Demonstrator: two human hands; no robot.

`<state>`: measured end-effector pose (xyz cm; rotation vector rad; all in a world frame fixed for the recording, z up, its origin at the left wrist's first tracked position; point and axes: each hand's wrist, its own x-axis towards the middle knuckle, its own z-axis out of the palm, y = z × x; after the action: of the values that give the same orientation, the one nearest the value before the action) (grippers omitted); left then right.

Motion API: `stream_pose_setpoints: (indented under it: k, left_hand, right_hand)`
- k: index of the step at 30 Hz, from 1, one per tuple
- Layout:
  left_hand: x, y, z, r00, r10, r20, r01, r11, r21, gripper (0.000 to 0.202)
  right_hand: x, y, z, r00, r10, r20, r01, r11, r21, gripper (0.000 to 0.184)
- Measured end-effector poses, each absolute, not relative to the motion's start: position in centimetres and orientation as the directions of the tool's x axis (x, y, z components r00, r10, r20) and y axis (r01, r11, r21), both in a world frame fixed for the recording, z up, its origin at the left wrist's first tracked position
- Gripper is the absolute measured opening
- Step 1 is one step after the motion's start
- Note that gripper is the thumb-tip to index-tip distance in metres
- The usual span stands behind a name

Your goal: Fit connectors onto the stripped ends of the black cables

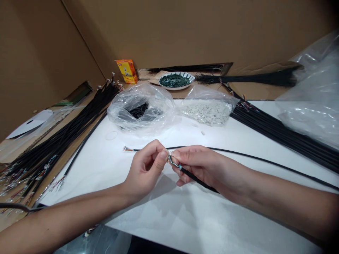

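My left hand [148, 165] is closed, thumb and forefinger pinching the end of a black cable where a small white connector [170, 153] shows. Thin coloured wires [172, 161] fan out of the cable's end, between the two hands. My right hand [197, 162] is closed around these wires and the black cable [198, 181], which slants down to the right under the palm. Just behind both hands, another black cable [246, 154] lies across the white sheet, its wire end [128, 149] with a white connector at the left.
Behind stand a clear bag of black pieces [139, 109], a bag of small white connectors [208, 112], a plate of dark green bits [176, 81] and an orange box [127, 71]. Cable bundles lie left [82, 116] and right [286, 137]. Cardboard walls [185, 31] enclose the back.
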<state>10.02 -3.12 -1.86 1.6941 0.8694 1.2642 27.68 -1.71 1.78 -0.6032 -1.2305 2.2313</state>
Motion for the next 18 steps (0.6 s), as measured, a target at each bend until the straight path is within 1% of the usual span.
stream_pose_setpoints:
  k: [6,14,18]
  left_hand:
    - [10.12,-3.28,-1.93,0.230,0.900,0.370,0.053,-0.391,0.919,0.025]
    - [10.37,-3.53,-1.99,0.279,0.919,0.280,-0.082,-0.268,0.960,0.025]
    - [10.54,-3.58,-1.86,0.275,0.915,0.294,-0.118,-0.272,0.955,0.026]
  right_hand:
    - [27.49,-1.99,1.92,-0.729,0.664,-0.166,-0.209,-0.446,-0.870,0.022]
    - [27.50,-2.52,1.94,-0.694,0.693,-0.195,-0.166,-0.417,-0.893,0.024]
    - [27.50,-2.59,1.87,-0.688,0.699,-0.197,-0.169,-0.418,-0.892,0.024]
